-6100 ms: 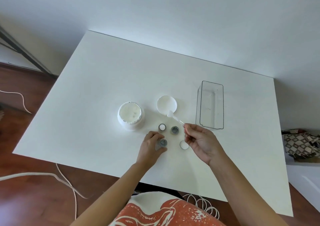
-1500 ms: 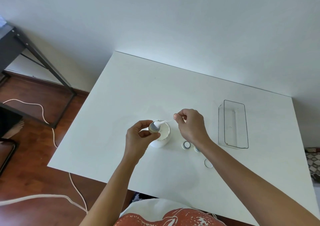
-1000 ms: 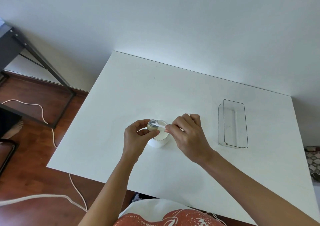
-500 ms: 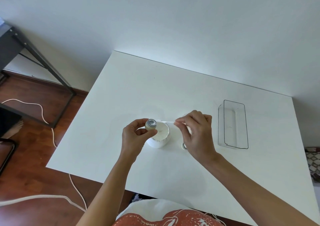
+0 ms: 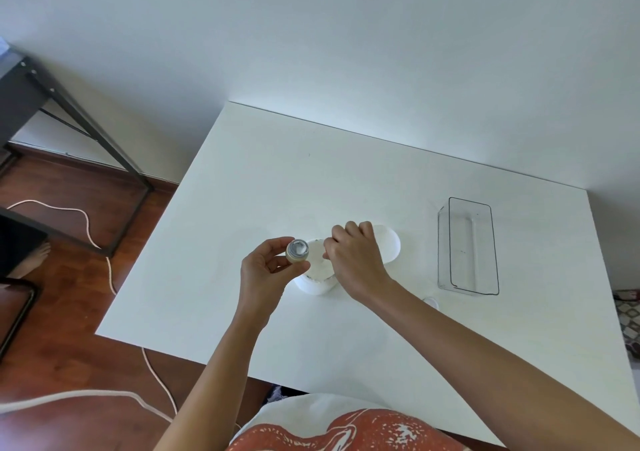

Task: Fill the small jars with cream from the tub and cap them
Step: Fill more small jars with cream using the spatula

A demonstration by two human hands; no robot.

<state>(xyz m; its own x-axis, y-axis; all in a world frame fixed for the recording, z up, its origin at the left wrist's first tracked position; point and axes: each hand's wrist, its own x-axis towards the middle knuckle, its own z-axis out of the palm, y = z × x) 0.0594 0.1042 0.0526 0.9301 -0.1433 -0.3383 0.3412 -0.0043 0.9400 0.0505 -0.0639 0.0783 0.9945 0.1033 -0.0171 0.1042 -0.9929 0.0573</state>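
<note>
My left hand (image 5: 265, 270) holds a small jar (image 5: 298, 251) by its sides, lifted just left of the white cream tub (image 5: 317, 279). Some white cream shows in the jar's mouth. My right hand (image 5: 356, 260) is over the tub with its fingers pinched around a small white spatula that is almost wholly hidden. The tub's white lid (image 5: 389, 243) lies behind my right hand. A small white cap (image 5: 431, 302) lies on the table to the right of my forearm. The other small jars are hidden under my right arm.
A clear rectangular plastic bin (image 5: 467, 246) stands to the right on the white table (image 5: 311, 180). White cables trail on the wooden floor at the left, beside a black metal frame (image 5: 69, 104). A bare foot (image 5: 34, 256) shows at the far left.
My right hand took the spatula from the jar's mouth back down over the tub. The jar in my left hand stayed lifted, now with cream in it.
</note>
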